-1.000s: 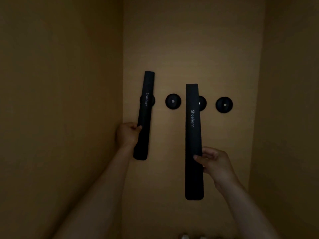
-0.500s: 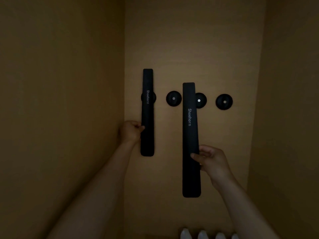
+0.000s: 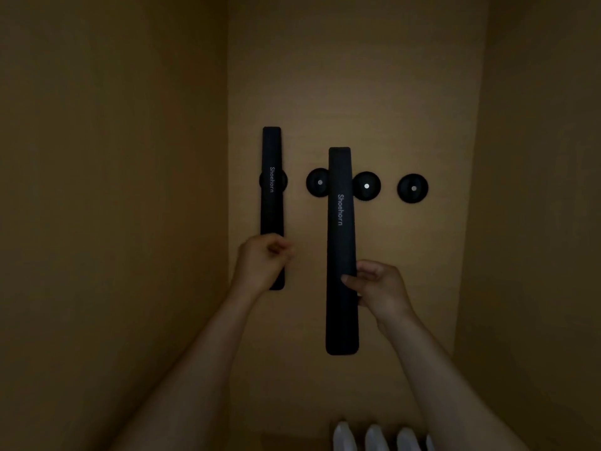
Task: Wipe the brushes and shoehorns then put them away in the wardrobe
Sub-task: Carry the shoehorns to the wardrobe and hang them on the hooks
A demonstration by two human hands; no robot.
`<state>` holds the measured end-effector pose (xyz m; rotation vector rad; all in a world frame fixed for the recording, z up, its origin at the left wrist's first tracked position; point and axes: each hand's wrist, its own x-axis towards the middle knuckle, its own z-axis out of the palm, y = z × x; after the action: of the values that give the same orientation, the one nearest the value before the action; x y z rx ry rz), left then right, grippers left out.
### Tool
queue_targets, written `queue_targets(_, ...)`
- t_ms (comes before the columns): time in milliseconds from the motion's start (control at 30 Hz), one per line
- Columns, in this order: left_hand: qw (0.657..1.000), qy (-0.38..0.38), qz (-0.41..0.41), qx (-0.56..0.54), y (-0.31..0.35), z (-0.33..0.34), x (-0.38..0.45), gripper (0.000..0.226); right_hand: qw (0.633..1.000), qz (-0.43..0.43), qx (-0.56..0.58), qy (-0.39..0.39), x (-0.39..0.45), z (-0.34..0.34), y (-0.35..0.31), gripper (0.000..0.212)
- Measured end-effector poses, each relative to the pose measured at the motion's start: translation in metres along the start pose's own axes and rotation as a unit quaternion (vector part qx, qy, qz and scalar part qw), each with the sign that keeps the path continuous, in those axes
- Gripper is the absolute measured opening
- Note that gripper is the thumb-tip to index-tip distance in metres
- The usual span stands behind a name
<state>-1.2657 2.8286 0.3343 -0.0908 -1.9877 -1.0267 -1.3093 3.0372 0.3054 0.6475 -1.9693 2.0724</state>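
A black shoehorn [image 3: 271,151] hangs upright on the leftmost round mount of the wardrobe's back wall [image 3: 357,76]. My left hand [image 3: 260,265] is in front of its lower part, blurred, with fingers loosely curled and not clearly around it. My right hand [image 3: 380,291] grips a second, longer-looking black shoehorn [image 3: 340,222] at its middle. That shoehorn is upright in front of the wall, between the second round mount [image 3: 317,182] and the third round mount [image 3: 367,186], and covers the edge of the second.
A fourth round black mount [image 3: 412,188] sits bare at the right. Wardrobe side walls close in on the left [image 3: 113,190] and right [image 3: 536,222]. Several white rounded objects [image 3: 374,437] show at the bottom edge.
The left shoehorn has gone from tilted to straight on its mount. My left hand has slid right across its lower part. The right shoehorn has drifted slightly left and up.
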Motion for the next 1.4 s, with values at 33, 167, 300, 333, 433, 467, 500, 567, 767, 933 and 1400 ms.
queue_targets(33,1.0,-0.022,0.016,-0.012,0.005,0.004,-0.007,0.007,1.0,-0.002,0.0,-0.003,0.001,0.003,-0.002,0.026)
queue_targets(167,0.995,-0.068,0.069,-0.031,0.02,0.016,-0.028,0.001,1.0,-0.008,0.003,-0.02,0.006,0.016,-0.007,0.024)
queue_targets(300,0.998,-0.042,0.052,-0.001,0.022,0.023,-0.032,0.006,1.0,-0.005,-0.004,-0.02,0.011,0.023,-0.011,0.019)
queue_targets(333,0.999,-0.032,0.041,0.006,0.022,0.024,-0.031,0.008,1.0,-0.003,-0.003,-0.021,0.012,0.025,-0.012,0.019)
queue_targets(433,0.999,-0.012,0.037,0.028,0.023,0.028,-0.028,0.014,1.0,0.003,-0.005,-0.026,0.015,0.026,-0.017,0.017)
queue_targets(467,0.999,-0.007,0.035,0.032,0.023,0.029,-0.026,0.017,1.0,0.006,-0.004,-0.029,0.016,0.026,-0.018,0.017)
queue_targets(500,0.999,-0.004,0.031,0.032,0.023,0.031,-0.023,0.019,0.999,0.011,0.0,-0.031,0.017,0.025,-0.02,0.016)
queue_targets(567,0.999,-0.005,0.022,0.032,0.024,0.034,-0.015,0.022,0.999,0.019,0.003,-0.026,0.019,0.021,-0.022,0.016)
queue_targets(767,0.999,0.004,-0.016,0.036,0.026,0.04,0.019,0.018,1.0,0.014,-0.015,0.004,0.016,-0.001,-0.025,0.025)
queue_targets(933,0.997,-0.006,-0.056,0.046,0.027,0.047,0.043,0.03,1.0,0.017,-0.009,-0.002,0.011,-0.016,-0.027,0.027)
queue_targets(1400,0.991,-0.041,-0.121,0.039,0.009,0.057,0.054,0.028,1.0,0.015,-0.018,0.014,0.005,-0.033,-0.026,0.028)
